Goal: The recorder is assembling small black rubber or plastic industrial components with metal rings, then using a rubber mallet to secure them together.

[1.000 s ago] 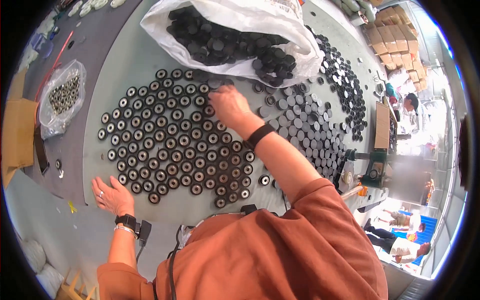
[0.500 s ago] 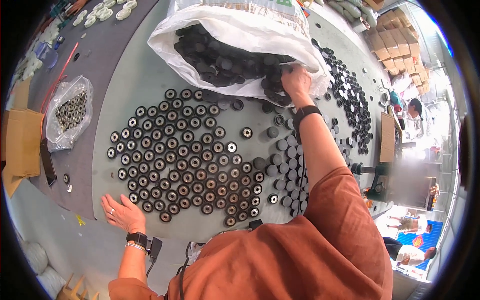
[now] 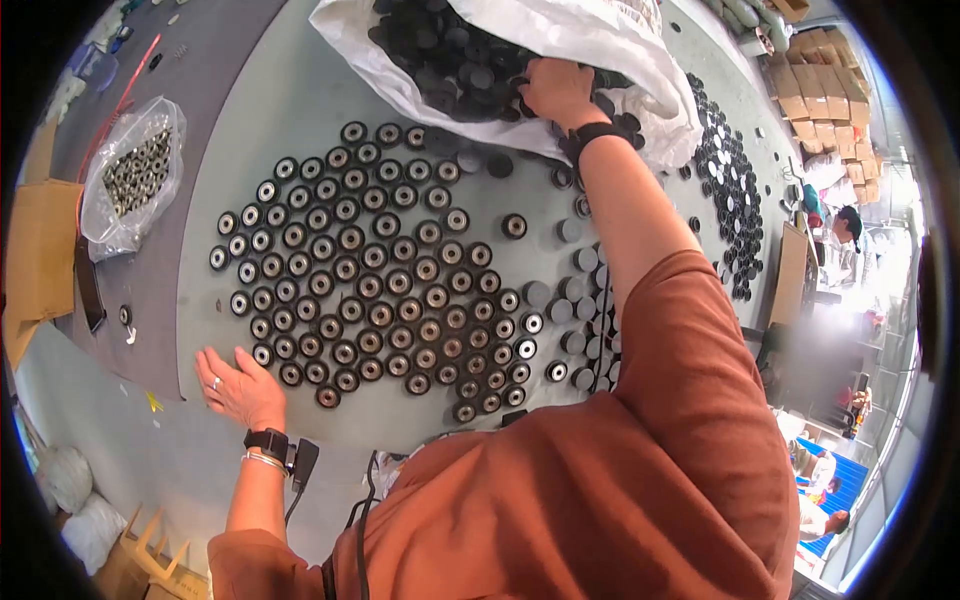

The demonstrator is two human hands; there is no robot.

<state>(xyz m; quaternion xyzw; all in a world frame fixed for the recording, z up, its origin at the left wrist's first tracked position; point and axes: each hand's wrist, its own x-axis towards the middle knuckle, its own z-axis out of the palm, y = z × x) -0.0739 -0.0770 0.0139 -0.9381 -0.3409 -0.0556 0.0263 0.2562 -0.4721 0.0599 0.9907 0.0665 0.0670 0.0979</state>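
Observation:
My right hand [image 3: 556,92] reaches into the mouth of a white woven sack [image 3: 662,118] full of round black caps [image 3: 470,75]. Its fingers curl down among the caps, and their tips are hidden, so I cannot make out what they hold. My left hand [image 3: 243,388] rests on the table's near left edge with fingers spread and nothing in it. Beside it, many black rings with metal bearings in their centres [image 3: 345,268] lie flat in a broad cluster. Dark caps without bearings [image 3: 572,290] lie to the right, partly behind my right forearm.
A clear plastic bag of metal bearings [image 3: 138,172] sits on the grey cloth at left, by an open cardboard box [image 3: 45,250]. More black and white round pieces [image 3: 735,190] spread beyond the sack. Stacked cartons [image 3: 820,85] and other people [image 3: 848,228] are at far right.
My right hand has shifted left and deeper into the sack among the caps. The view has moved, so the table's contents sit higher. My left hand still lies at the table's edge.

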